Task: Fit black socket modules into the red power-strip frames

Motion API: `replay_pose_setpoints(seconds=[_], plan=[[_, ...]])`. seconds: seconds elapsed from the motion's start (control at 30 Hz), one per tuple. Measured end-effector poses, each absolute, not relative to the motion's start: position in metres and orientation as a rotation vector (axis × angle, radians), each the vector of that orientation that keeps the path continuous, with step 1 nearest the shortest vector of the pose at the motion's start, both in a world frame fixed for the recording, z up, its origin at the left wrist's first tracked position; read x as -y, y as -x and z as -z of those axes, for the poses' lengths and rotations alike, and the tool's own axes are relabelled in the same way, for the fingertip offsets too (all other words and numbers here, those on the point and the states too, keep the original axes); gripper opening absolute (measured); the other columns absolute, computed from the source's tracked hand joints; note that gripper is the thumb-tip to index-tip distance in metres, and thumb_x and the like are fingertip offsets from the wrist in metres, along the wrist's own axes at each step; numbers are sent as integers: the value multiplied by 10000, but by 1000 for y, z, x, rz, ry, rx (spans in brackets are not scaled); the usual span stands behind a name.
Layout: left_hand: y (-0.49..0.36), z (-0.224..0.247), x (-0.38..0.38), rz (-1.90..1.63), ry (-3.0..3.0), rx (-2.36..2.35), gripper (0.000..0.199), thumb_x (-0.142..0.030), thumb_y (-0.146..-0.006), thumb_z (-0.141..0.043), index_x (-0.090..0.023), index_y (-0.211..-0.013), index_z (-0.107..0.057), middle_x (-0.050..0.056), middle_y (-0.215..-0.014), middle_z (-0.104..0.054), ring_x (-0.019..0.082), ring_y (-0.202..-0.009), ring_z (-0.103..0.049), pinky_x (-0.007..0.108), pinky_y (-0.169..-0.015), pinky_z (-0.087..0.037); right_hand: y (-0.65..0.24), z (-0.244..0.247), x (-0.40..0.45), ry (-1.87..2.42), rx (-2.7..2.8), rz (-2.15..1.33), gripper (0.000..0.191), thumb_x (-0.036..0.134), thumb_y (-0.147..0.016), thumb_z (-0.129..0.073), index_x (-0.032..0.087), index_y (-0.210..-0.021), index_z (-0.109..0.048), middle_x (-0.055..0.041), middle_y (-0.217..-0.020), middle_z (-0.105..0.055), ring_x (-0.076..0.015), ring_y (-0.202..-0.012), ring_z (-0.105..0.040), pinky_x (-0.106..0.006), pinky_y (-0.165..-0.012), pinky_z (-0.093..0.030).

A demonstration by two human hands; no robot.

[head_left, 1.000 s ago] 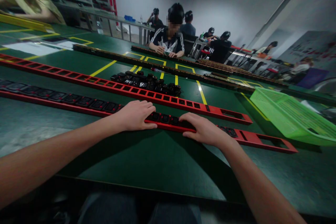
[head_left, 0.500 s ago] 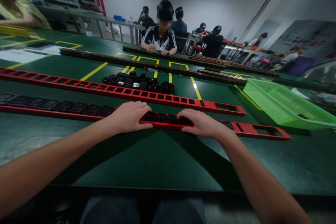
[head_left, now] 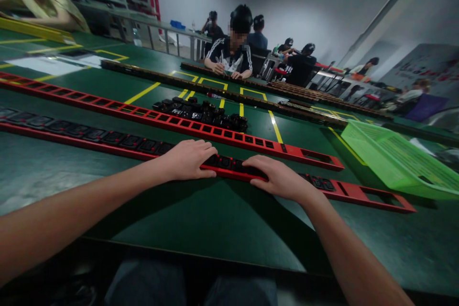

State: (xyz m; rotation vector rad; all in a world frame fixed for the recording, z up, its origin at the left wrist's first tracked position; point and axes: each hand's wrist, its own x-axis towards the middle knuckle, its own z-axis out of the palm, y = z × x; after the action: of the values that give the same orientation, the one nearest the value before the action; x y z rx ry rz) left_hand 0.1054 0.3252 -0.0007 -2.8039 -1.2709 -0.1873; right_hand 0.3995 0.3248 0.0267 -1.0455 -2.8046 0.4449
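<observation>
In the head view a long red socket strip [head_left: 236, 175] lies across the near side of the table, with a row of black sockets [head_left: 131, 140] set into it. My left hand [head_left: 190, 158] is closed over the strip left of its middle, thumb against the near edge and fingers over the top. A short way to the right, my right hand [head_left: 276, 176] grips the same strip likewise; its palm hides some of the sockets. Between both hands a few sockets show. Behind lies a second red strip frame [head_left: 172, 123] with empty square openings.
Loose black parts [head_left: 201, 112] are heaped behind the second frame. A green plastic basket [head_left: 398, 162] stands at the right. Long dark strips [head_left: 172, 81] cross the green table [head_left: 201, 220] farther back. Opposite sits a co-worker [head_left: 231, 52]; another person [head_left: 46, 5] is at the far left.
The view has tilted and turned slightly left. The socket strip appears to have slid a little to the right under my hands, showing more sockets beyond my right hand. Both hands keep their hold.
</observation>
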Motion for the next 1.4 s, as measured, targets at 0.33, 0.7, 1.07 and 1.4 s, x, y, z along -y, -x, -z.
replay_pose_setpoints(seconds=[0.33, 0.7, 1.07, 1.4], plan=[[-105, 0, -325, 163, 2804, 1285, 484, -572, -891, -598, -184, -1180, -592, 65, -1089, -655, 265, -942, -635, 364, -767, -465, -400, -23, -326, 1095, 2775, -423, 450, 245, -893, -630, 248, -1332, -529, -82, -1301, -627, -252, -1146, -620, -421, -993, -497], [-105, 2, -326, 165, 2805, 1263, 482, -566, -898, -589, -176, -1181, -590, 77, -1099, -660, 265, -965, -634, 361, -784, -460, -397, -23, -324, 1170, 2757, -426, 540, 328, -868, -688, 250, -1372, -511, -86, -1333, -625, -272, -1176, -619, -423, -1004, -497], [-105, 2, -326, 160, 2808, 1254, 483, -558, -913, -560, -163, -1190, -588, 86, -1093, -662, 260, -971, -632, 360, -800, -468, -393, -18, -324, 1176, 2777, -359, 618, 331, -875, -691, 228, -1442, -466, -118, -1367, -603, -299, -1215, -592, -462, -1026, -488], [-105, 2, -326, 168, 2823, 1257, 474, -547, -903, -579, -165, -1183, -593, 88, -1096, -663, 269, -983, -634, 364, -811, -470, -391, -18, -323, 1155, 2786, -339, 601, 310, -876, -691, 212, -1431, -479, -127, -1331, -616, -297, -1191, -600, -458, -1012, -493]])
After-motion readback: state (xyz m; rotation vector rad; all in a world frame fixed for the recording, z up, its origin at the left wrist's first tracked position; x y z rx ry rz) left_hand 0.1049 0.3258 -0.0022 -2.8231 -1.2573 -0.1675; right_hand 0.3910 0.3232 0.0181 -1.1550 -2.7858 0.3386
